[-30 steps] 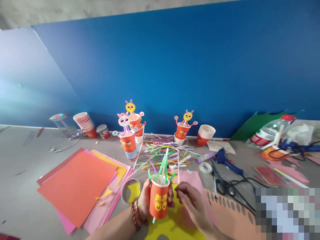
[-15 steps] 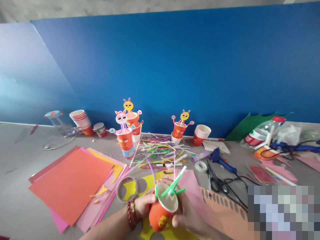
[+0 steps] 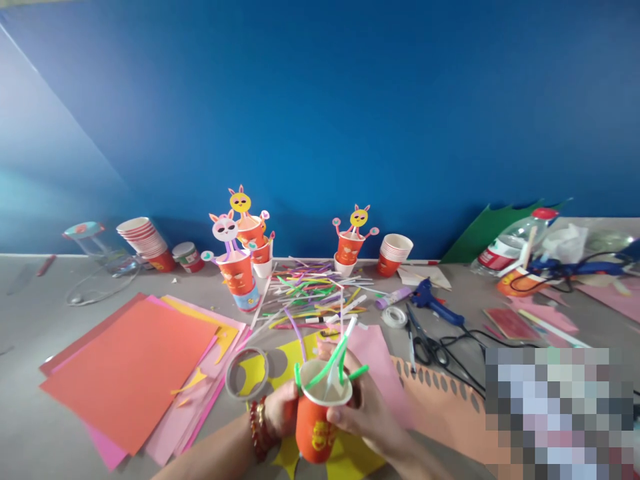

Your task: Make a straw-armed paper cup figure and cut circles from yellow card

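Between my two hands is an orange-red paper cup (image 3: 313, 427) with yellow print on its side. Green and white drinking straws (image 3: 327, 367) stick out over its rim. My left hand (image 3: 283, 413), with beaded bracelets at the wrist, grips the cup's left side near the rim. My right hand (image 3: 357, 407) wraps round the right side, its thumb across the front and its fingers partly hidden behind the cup. Beneath lies a yellow sheet (image 3: 350, 457) with round holes cut out. A roll of tape (image 3: 227, 377) rests to the left of my left hand.
Behind the cup lies a heap of straws (image 3: 310, 287). Decorated cup figures (image 3: 235, 273) stand farther back, near stacked paper cups (image 3: 143, 240). Coloured paper (image 3: 135, 373) is piled at left. Scissors (image 3: 427, 343), a blue glue gun (image 3: 437, 303) and its cord are at right, near a plastic bottle (image 3: 510, 247).
The cup stands more upright and my right thumb has shifted up toward its rim. Both hands keep hold. The whole view has shifted slightly.
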Demonstrator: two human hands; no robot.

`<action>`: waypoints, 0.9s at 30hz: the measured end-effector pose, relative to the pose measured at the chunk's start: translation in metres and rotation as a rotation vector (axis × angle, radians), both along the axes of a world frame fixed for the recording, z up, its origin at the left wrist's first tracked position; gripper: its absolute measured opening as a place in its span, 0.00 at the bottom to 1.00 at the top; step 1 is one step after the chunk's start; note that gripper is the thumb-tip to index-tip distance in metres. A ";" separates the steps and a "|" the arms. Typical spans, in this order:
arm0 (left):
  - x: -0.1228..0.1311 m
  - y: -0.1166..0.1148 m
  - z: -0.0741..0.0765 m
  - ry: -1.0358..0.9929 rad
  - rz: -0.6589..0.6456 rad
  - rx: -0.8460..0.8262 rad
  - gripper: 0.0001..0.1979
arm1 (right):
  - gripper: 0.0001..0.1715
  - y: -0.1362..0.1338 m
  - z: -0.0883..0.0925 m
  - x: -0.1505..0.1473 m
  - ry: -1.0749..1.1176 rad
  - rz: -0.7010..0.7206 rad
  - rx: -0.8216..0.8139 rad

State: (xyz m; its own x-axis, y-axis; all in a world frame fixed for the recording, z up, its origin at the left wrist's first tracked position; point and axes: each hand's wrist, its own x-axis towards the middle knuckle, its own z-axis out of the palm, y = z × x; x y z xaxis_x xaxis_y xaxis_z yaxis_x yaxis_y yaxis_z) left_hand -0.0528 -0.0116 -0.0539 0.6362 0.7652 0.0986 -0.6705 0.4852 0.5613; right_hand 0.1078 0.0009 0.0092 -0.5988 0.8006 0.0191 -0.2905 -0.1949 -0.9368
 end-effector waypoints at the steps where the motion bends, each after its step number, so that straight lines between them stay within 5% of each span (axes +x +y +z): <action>1: 0.001 0.000 0.002 0.000 0.009 -0.003 0.37 | 0.53 0.000 0.001 -0.001 0.008 -0.007 -0.003; 11: 0.002 0.002 0.000 -0.007 -0.055 -0.085 0.32 | 0.47 0.002 0.007 -0.004 0.024 -0.035 -0.011; 27: 0.007 0.002 -0.009 -0.087 0.028 -0.105 0.35 | 0.39 0.007 -0.005 -0.009 0.063 -0.084 -0.020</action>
